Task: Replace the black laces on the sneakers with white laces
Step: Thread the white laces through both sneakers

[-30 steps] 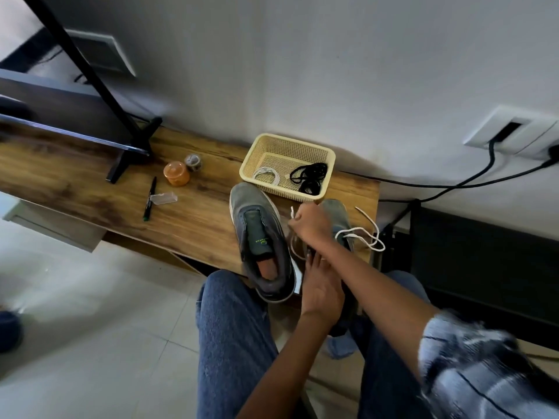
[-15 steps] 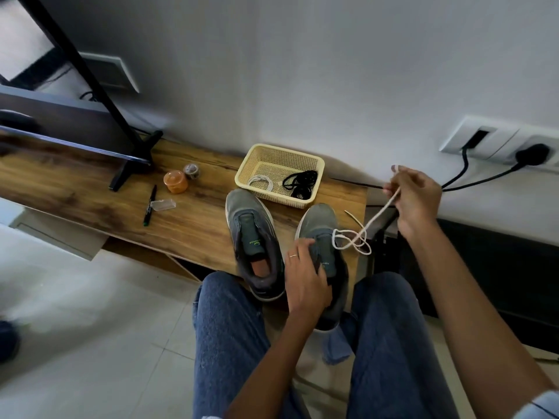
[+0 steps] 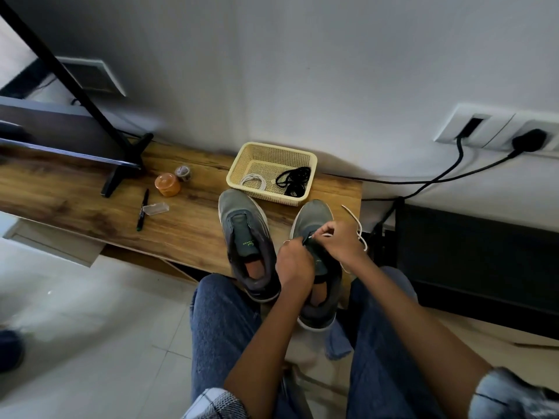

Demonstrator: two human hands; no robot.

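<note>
White lace (image 3: pixel 360 234) no longer pulled taut toward frame right; right hand (image 3: pixel 338 241) pinching tip at right sneaker (image 3: pixel 314 219) eyelet, left hand (image 3: pixel 295 263) gripping tongue — threading continuing.

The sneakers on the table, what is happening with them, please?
A person is lacing the right sneaker with a white lace. The right hand pinches the lace end at the eyelets, and the left hand grips the shoe's tongue area. The left sneaker has no lace. In the yellow basket lie the black laces and another white lace.
</note>
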